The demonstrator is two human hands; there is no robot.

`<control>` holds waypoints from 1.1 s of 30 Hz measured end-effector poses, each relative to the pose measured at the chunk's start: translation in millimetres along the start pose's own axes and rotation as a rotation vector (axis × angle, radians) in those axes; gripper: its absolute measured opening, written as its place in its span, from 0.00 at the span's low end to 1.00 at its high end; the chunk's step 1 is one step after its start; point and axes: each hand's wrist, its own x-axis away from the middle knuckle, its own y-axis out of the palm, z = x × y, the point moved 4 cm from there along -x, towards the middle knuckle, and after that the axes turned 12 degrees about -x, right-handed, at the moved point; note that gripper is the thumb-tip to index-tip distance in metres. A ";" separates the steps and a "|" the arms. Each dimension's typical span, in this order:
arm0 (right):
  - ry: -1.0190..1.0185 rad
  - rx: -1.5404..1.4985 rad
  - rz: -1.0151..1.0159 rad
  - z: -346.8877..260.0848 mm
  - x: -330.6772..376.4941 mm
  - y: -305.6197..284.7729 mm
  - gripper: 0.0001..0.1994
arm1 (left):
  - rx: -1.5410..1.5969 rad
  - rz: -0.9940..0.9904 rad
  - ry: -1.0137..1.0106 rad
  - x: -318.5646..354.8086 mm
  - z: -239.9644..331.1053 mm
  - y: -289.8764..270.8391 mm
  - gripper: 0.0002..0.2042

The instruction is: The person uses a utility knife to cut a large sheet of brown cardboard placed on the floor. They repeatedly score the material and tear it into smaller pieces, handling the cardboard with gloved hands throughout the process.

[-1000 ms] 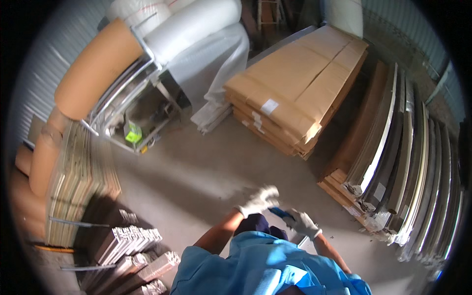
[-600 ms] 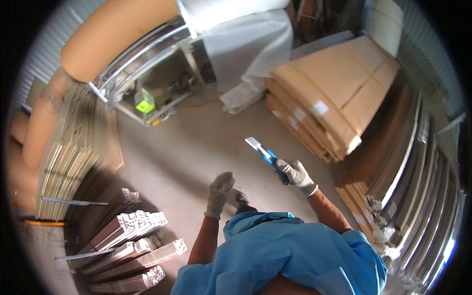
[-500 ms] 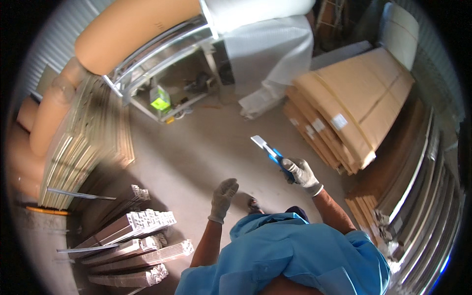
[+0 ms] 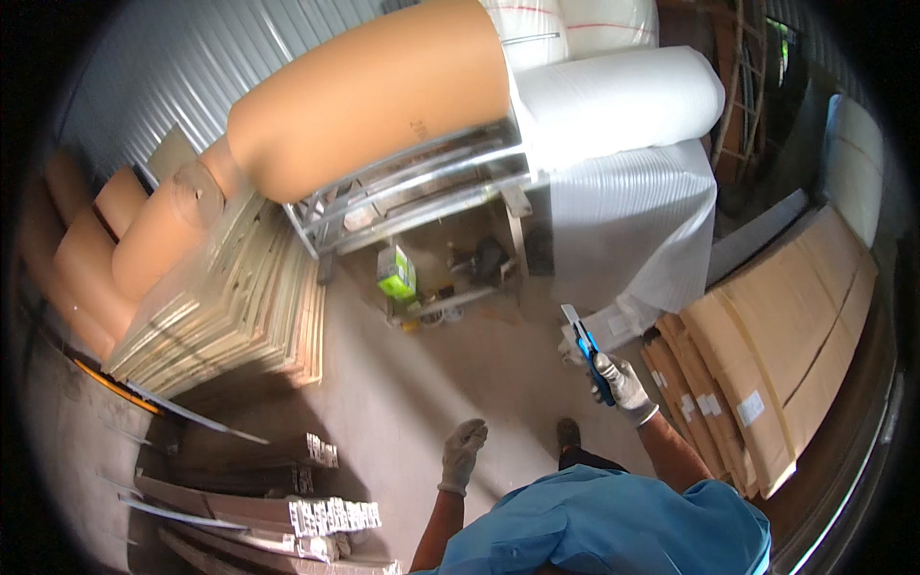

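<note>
In my gloved right hand (image 4: 627, 391) is a blue utility knife (image 4: 592, 359), my fingers wrapped round its handle. Its broad blade points up and away from me, over the floor near the foam sheet. My left hand (image 4: 464, 454), also in a pale glove, hangs over the bare concrete with its fingers loosely bent and nothing visible in it. Ahead stands a metal rack (image 4: 422, 216) carrying a large brown paper roll (image 4: 374, 101) and a white foam roll (image 4: 623, 103). From the foam roll a sheet (image 4: 632, 230) drapes down to the floor.
Flat packed brown cartons (image 4: 786, 326) lean at the right. Stacked pale panels (image 4: 230, 307) stand at the left, with bundled long profiles (image 4: 331, 516) nearer me. A green and white box (image 4: 396, 273) sits beneath the rack, and brown rolls (image 4: 158, 235) stand behind the panels.
The view has swung so the rack and rolls show more fully, and I am nearer the foam sheet. The knife stays in my right hand, its blade tilted more upright.
</note>
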 end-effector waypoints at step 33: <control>-0.921 -0.099 0.446 -350.3 -597.4 20.8 0.15 | 0.084 0.700 0.396 -561.0 207.1 -414.6 0.19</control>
